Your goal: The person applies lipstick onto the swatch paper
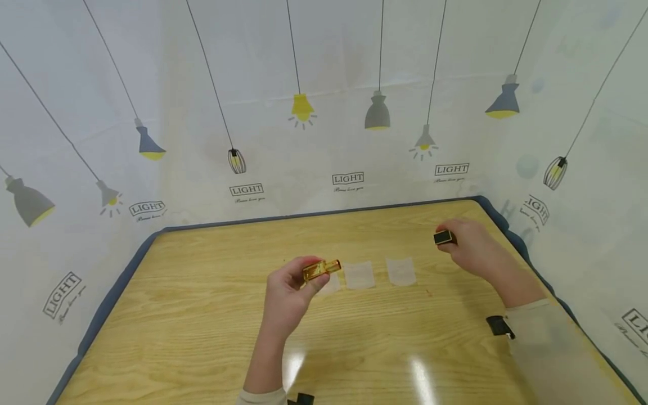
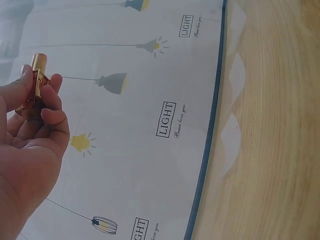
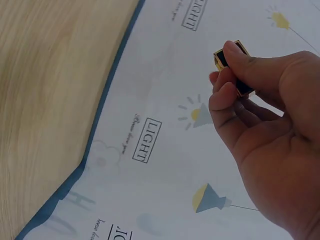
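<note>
My left hand [image 1: 286,298] holds a gold lipstick [image 1: 316,271] between thumb and fingers, above the middle of the table. The narrower inner tube points right in the head view; in the left wrist view the lipstick [image 2: 39,63] stands nearly upright, its lower part partly covered by the fingers. Well off to the right, my right hand [image 1: 472,248] pinches a black lipstick cap [image 1: 443,237] with gold edges. Seen in the right wrist view, the cap [image 3: 244,88] sits between the thumb and curled fingers, partly hidden by them. Lipstick and cap are apart.
Three pale square patches lie in a row on the wooden table [image 1: 192,315]; the middle patch [image 1: 359,275] and right patch [image 1: 401,271] show fully, while the left hand partly covers the left one. A white lamp-print sheet [image 1: 314,152] surrounds the table's blue edge.
</note>
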`<control>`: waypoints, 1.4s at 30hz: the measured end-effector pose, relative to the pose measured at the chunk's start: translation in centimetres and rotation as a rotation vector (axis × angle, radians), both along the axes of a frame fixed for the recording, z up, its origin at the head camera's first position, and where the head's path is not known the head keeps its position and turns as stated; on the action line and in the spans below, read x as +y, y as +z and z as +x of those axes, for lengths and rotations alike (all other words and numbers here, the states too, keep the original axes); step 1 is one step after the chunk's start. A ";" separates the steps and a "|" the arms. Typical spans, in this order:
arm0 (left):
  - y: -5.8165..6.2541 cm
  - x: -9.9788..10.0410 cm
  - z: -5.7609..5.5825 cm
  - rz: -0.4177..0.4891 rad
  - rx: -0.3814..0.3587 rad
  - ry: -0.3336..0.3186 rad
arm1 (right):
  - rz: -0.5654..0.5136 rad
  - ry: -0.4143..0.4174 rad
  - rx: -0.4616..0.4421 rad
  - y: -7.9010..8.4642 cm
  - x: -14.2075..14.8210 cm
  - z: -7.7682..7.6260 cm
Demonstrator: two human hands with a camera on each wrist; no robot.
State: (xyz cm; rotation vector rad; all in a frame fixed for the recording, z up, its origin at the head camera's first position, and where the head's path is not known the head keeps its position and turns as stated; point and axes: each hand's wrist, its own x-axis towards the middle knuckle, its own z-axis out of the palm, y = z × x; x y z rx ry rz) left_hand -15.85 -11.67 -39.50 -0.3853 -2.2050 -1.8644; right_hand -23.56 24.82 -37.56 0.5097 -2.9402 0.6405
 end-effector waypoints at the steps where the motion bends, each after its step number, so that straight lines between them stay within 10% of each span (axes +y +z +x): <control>1: -0.1 0.0 0.0 0.003 -0.003 -0.001 | 0.020 0.004 -0.001 -0.3 0.4 -0.3; 20: -1.0 0.0 0.1 0.020 -0.033 -0.012 | 0.159 0.168 -0.138 -8.0 3.8 -3.1; 42: -1.1 0.0 -0.1 0.008 -0.031 -0.015 | 0.203 0.160 -0.129 -8.6 4.0 -2.5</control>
